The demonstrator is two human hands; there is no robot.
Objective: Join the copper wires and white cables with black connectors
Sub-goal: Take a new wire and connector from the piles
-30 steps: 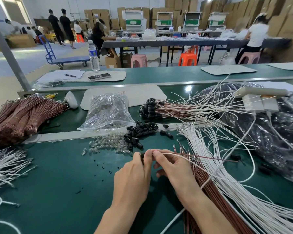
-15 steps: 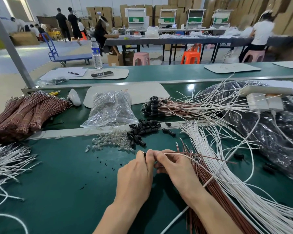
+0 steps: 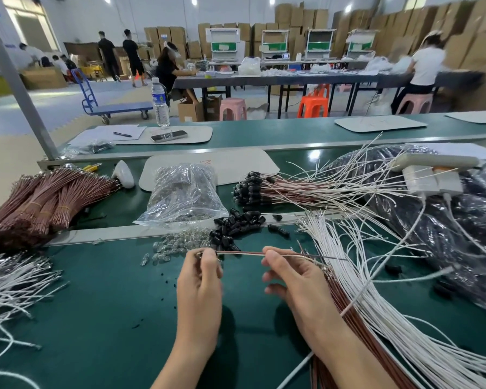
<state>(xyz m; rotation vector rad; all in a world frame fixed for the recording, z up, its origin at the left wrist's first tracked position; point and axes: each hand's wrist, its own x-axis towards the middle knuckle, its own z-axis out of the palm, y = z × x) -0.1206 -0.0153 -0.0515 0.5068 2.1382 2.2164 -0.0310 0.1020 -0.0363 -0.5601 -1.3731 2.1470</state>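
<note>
We are in the middle of making one join. Our left hand [image 3: 201, 279] pinches the ends of one copper wire [image 3: 240, 252] and one white cable [image 3: 236, 254] in its fingertips. Our right hand [image 3: 295, 279] pinches the same two a little way along, so they run straight between the hands, lifted just above the green tabletop [image 3: 96, 304]. Both hands are closed on the pair, and the spare fingers curl loosely. We cannot tell if a connector is on the ends yet (the left fingertips hide them). We think the next move is to take one of the black connectors [image 3: 233, 224], heaped just behind the left hand, and push it over both ends together. The ends should sit even first, or one may slip out.
</note>
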